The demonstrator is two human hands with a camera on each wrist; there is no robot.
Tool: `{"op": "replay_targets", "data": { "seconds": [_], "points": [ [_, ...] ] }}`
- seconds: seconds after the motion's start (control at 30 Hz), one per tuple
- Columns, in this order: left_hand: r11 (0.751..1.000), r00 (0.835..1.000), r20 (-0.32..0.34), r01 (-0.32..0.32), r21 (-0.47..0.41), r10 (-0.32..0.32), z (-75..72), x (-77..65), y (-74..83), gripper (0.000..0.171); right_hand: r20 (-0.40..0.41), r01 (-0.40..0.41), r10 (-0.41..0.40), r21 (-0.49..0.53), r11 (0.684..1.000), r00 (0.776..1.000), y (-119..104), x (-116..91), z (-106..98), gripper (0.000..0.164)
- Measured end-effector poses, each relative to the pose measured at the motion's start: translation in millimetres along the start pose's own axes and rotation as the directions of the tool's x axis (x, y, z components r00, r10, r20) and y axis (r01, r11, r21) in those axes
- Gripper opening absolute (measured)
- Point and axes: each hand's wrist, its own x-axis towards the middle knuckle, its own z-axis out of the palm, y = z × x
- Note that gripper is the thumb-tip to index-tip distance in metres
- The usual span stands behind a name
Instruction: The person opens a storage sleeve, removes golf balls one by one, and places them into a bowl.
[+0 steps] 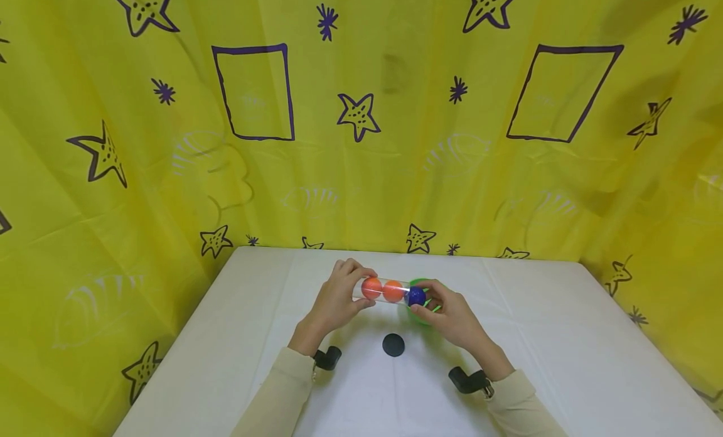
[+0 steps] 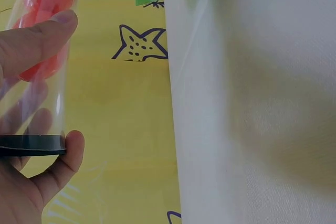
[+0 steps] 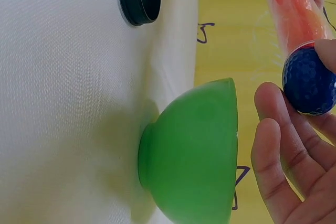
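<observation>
My left hand point(image 1: 334, 297) grips a clear plastic tube point(image 2: 56, 111) by its left end, holding it nearly level above the table. A black cap point(image 2: 34, 145) covers that end. Inside are two orange balls point(image 1: 371, 289), side by side. At the tube's uncapped right end, my right hand point(image 1: 454, 314) pinches a dimpled blue golf ball point(image 3: 308, 81) against the rim. How far the ball sits inside the opening is hard to tell. Behind the right hand stands a green bowl point(image 3: 194, 150), partly hidden in the head view; its contents cannot be seen.
A round black lid point(image 1: 393, 345) lies on the white tabletop point(image 1: 361, 399), below the tube in the head view. Yellow curtain point(image 1: 395, 173) with printed stars hangs behind and along both sides of the table. Each wrist wears a black camera mount point(image 1: 467, 380).
</observation>
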Motion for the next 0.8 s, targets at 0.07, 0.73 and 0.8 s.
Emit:
{"op": "replay_targets", "data": {
  "seconds": [0.07, 0.73, 0.8],
  "points": [
    [1.0, 1.0, 0.001, 0.001, -0.001, -0.001, 0.3, 0.0, -0.2, 0.049, -0.004, -0.001, 0.001, -0.004, 1.0, 1.0, 0.2, 0.2, 0.1, 0.039],
    [1.0, 1.0, -0.005, 0.009, -0.019, -0.009, 1.7, -0.3, -2.8, 0.05, -0.061, -0.033, 0.03, -0.051, 0.998, 0.998, -3.0, -0.1, -2.1, 0.04],
    [1.0, 1.0, -0.006, 0.009, -0.022, -0.009, 1.9, -0.3, -3.0, 0.05, -0.071, -0.031, 0.027, -0.063, 0.998, 0.997, -1.6, 0.4, -2.6, 0.041]
  ]
}}
